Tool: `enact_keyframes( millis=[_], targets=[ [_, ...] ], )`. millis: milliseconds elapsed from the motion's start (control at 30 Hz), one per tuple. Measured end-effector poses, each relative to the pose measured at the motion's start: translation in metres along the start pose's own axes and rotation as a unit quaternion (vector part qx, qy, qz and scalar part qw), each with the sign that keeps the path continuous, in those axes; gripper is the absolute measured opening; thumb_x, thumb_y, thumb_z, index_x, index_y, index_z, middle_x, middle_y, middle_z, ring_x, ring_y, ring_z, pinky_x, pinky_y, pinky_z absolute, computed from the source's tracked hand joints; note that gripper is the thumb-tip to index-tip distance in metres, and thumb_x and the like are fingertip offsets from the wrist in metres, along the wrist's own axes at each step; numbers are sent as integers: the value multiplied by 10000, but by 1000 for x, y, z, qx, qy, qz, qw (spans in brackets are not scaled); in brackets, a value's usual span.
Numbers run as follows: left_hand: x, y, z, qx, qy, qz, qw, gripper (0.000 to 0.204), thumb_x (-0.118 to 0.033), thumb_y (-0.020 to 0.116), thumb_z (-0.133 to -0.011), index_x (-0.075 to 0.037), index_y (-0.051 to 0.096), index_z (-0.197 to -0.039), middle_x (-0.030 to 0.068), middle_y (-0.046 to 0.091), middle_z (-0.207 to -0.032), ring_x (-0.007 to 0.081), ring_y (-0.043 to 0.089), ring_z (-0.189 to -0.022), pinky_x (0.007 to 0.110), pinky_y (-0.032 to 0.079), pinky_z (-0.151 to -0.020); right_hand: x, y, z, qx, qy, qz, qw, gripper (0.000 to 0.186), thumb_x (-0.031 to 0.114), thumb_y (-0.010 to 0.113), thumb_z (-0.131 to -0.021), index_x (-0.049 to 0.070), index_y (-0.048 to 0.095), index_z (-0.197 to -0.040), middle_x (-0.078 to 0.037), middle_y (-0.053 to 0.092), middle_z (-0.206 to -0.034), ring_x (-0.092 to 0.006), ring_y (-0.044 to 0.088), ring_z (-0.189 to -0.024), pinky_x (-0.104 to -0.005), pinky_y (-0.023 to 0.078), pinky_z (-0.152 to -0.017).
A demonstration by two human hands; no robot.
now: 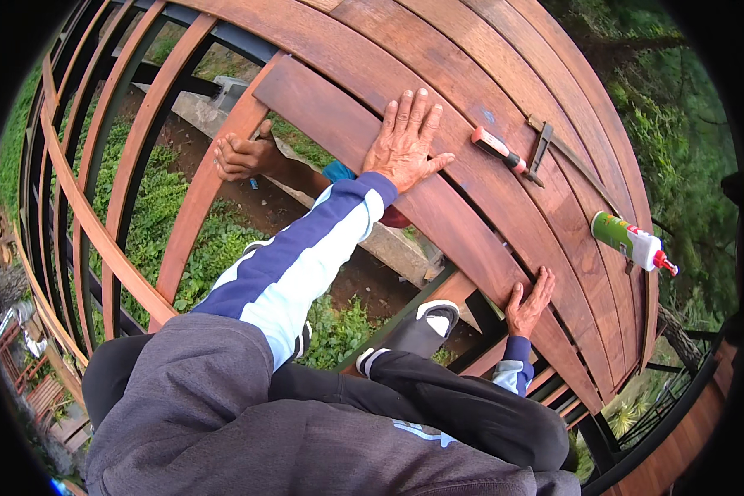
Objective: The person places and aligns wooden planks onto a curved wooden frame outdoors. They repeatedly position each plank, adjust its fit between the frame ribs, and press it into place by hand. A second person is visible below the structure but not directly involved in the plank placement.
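Observation:
My left hand (405, 145) lies with fingers spread on a reddish wooden plank (339, 124) at the deck's open edge. My right hand (531, 302) rests lower right along that plank's seam, fingers flat and extended. Another person's hand (244, 151) reaches from below the plank and grips the side of a wooden joist (186, 248). Beyond my left hand lie a red-and-black handled tool (498, 150), perhaps a screwdriver or chisel, and a metal bar clamp (574, 161). A green-and-white glue bottle (624, 240) with a red nozzle lies on the boards to the right.
Open curved framing (120, 207) spans the left, with plants, soil and a concrete beam (388, 244) below. My legs and shoes (417, 335) are over the gaps near the lower middle. Finished curved decking (463, 41) fills the upper right, with trees (686, 124) beyond its edge.

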State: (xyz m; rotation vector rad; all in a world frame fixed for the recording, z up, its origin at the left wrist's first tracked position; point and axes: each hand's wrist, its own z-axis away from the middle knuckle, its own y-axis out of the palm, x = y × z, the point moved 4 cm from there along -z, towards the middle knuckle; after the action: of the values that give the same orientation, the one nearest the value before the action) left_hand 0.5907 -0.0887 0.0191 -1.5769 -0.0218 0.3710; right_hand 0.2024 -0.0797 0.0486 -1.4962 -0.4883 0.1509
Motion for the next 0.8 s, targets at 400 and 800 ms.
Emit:
enact_keyframes(
  millis=[400, 800],
  targets=[
    [1, 8, -1, -36, 2, -8, 999, 863, -710, 329, -834, -141, 185, -1466, 140, 90, -1529, 331, 90, -1407, 455, 88, -1152, 7, -4, -4, -3, 30, -10, 1000, 593, 286, 548, -869, 75, 349, -1386, -178, 322, -1437, -383, 238, -1355, -481, 180, -1109],
    [-1, 8, -2, -57, 3, -6, 998, 835, -693, 378, -837, -147, 239, -1454, 130, 121, -1526, 328, 105, -1404, 468, 121, -1143, 21, -11, -15, -30, 16, -1, 999, 424, 162, 576, -851, 69, 466, -1250, -164, 423, -1340, -371, 358, -1273, -489, 283, -1036]
  ],
)
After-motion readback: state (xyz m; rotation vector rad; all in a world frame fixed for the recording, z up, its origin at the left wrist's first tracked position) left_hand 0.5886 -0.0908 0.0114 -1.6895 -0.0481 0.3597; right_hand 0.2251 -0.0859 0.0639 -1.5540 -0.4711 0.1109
